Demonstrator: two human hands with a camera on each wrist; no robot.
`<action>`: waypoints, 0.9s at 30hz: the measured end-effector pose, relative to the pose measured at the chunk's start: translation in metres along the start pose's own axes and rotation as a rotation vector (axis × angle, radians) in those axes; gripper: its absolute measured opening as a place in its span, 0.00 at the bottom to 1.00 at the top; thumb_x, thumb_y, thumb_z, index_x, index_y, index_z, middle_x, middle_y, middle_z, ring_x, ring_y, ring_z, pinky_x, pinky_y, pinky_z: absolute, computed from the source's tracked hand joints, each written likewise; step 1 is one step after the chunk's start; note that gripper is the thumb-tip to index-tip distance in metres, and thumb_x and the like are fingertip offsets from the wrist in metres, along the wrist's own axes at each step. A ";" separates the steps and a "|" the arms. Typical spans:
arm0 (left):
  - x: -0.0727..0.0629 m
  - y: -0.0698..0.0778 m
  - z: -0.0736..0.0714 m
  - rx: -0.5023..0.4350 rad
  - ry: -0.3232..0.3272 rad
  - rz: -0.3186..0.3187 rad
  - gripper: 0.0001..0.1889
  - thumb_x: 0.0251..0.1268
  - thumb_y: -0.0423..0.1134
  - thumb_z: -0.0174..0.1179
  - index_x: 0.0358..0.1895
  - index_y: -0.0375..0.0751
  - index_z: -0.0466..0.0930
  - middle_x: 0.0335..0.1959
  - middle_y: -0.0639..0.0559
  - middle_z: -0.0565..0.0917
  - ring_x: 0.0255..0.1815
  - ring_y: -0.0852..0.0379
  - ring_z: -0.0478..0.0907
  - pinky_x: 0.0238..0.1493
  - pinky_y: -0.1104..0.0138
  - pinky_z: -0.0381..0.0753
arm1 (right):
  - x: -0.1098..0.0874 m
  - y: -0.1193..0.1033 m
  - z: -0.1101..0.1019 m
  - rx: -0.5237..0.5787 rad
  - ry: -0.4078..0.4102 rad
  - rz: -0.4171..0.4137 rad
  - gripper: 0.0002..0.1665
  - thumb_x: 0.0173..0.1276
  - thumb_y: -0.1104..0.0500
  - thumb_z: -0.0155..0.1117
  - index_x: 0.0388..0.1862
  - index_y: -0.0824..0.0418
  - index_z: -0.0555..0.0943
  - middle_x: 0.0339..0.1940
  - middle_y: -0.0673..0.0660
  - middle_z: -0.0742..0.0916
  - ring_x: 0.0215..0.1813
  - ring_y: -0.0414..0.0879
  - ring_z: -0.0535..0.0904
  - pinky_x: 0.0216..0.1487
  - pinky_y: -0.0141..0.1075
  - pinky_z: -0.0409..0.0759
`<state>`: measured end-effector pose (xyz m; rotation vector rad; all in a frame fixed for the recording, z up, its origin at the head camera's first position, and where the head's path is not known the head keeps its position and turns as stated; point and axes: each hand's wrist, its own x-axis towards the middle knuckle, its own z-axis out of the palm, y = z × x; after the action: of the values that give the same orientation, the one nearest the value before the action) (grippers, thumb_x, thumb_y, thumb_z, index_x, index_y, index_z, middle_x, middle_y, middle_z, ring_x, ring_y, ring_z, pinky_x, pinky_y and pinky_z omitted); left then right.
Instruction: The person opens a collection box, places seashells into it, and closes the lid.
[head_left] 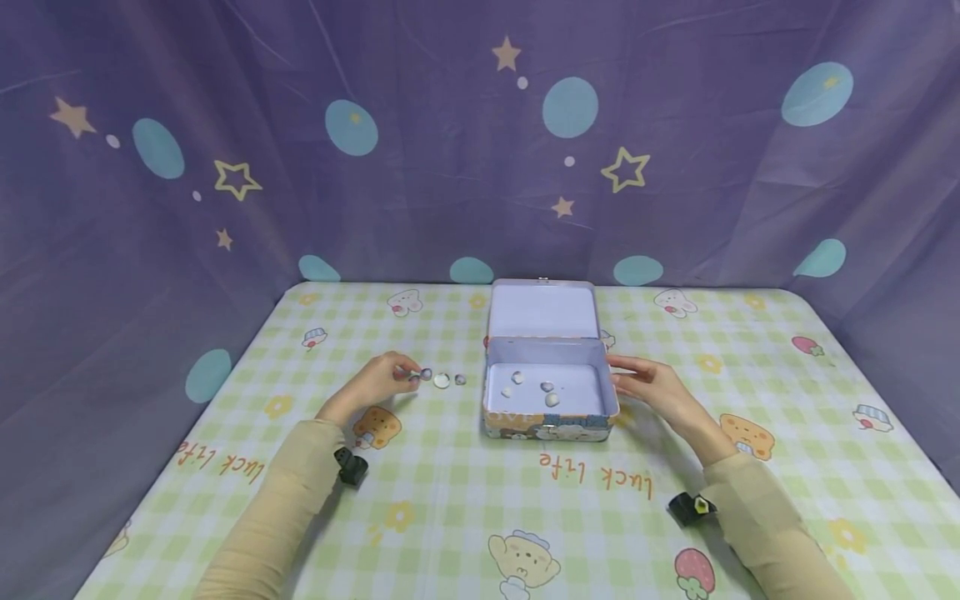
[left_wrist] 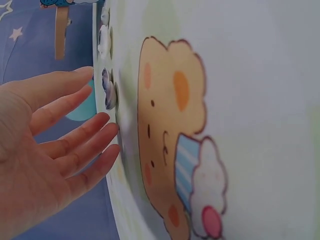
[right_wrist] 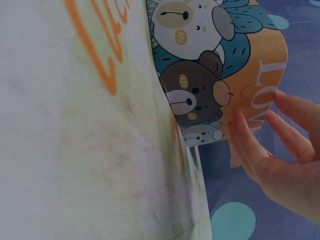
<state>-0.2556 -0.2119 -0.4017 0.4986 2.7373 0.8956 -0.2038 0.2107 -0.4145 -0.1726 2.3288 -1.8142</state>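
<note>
A tin box (head_left: 551,427) with a hinged lid (head_left: 543,308) stands open on the table, cartoon animals printed on its outside. Several small pale, purplish shells (head_left: 552,400) lie inside it. Left of the tin, a short row of similar shells lies on the cloth, a white one (head_left: 442,381) in the middle. My left hand (head_left: 384,380) is beside the row's left end. In the left wrist view its fingers are spread near a purple-white shell (left_wrist: 107,90), holding nothing visible. My right hand (head_left: 660,393) rests its extended fingers (right_wrist: 250,142) against the tin's right side.
A green-and-white checked cloth (head_left: 420,517) with cartoon prints covers the table. Purple curtains (head_left: 450,200) with stars and dots hang behind and at both sides. A dark wrist device (head_left: 350,467) sits under the left sleeve, another (head_left: 686,508) by the right.
</note>
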 end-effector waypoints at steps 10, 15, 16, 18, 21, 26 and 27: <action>0.004 -0.001 0.002 0.042 -0.005 0.009 0.11 0.54 0.33 0.59 0.42 0.33 0.78 0.38 0.43 0.76 0.37 0.51 0.71 0.39 0.61 0.72 | 0.001 0.000 0.000 -0.004 -0.002 -0.005 0.31 0.61 0.55 0.59 0.61 0.66 0.65 0.59 0.65 0.72 0.51 0.45 0.75 0.48 0.31 0.74; 0.006 -0.004 0.003 0.056 -0.006 0.017 0.11 0.54 0.33 0.59 0.41 0.33 0.78 0.34 0.44 0.76 0.36 0.53 0.71 0.38 0.62 0.72 | 0.001 0.001 -0.001 -0.011 0.001 -0.006 0.30 0.62 0.56 0.58 0.61 0.66 0.66 0.59 0.65 0.72 0.51 0.44 0.75 0.48 0.30 0.74; 0.007 -0.005 0.003 0.056 -0.005 0.019 0.11 0.54 0.33 0.59 0.40 0.33 0.79 0.34 0.45 0.76 0.36 0.53 0.71 0.38 0.62 0.71 | 0.001 0.001 -0.001 -0.012 0.000 -0.006 0.30 0.62 0.56 0.58 0.61 0.66 0.66 0.59 0.65 0.71 0.51 0.45 0.75 0.48 0.30 0.74; 0.007 -0.005 0.003 0.053 -0.003 0.023 0.11 0.54 0.34 0.59 0.40 0.33 0.79 0.33 0.45 0.76 0.35 0.53 0.71 0.38 0.62 0.71 | 0.001 0.001 -0.001 -0.014 0.002 -0.007 0.30 0.62 0.56 0.58 0.61 0.66 0.66 0.59 0.65 0.72 0.52 0.47 0.75 0.48 0.31 0.74; 0.008 -0.007 0.004 0.054 0.004 0.032 0.10 0.54 0.33 0.59 0.40 0.33 0.79 0.32 0.45 0.76 0.35 0.53 0.71 0.38 0.62 0.71 | 0.001 0.000 -0.001 -0.009 0.002 -0.007 0.31 0.62 0.56 0.58 0.61 0.66 0.66 0.59 0.65 0.72 0.51 0.46 0.75 0.48 0.31 0.74; 0.010 -0.010 0.006 0.043 0.018 0.030 0.10 0.54 0.33 0.60 0.39 0.33 0.79 0.31 0.45 0.75 0.34 0.53 0.70 0.36 0.63 0.71 | 0.001 0.000 0.000 0.013 0.001 -0.009 0.31 0.61 0.56 0.60 0.61 0.66 0.66 0.59 0.65 0.72 0.48 0.38 0.77 0.48 0.31 0.74; 0.010 -0.010 0.006 0.041 0.021 0.027 0.10 0.53 0.34 0.60 0.39 0.33 0.79 0.31 0.46 0.75 0.34 0.54 0.70 0.36 0.63 0.71 | 0.001 0.000 0.000 0.020 0.001 -0.009 0.31 0.61 0.56 0.60 0.61 0.67 0.66 0.59 0.65 0.72 0.47 0.38 0.77 0.48 0.31 0.74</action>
<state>-0.2658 -0.2126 -0.4139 0.5382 2.7792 0.8573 -0.2044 0.2105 -0.4145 -0.1794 2.3140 -1.8412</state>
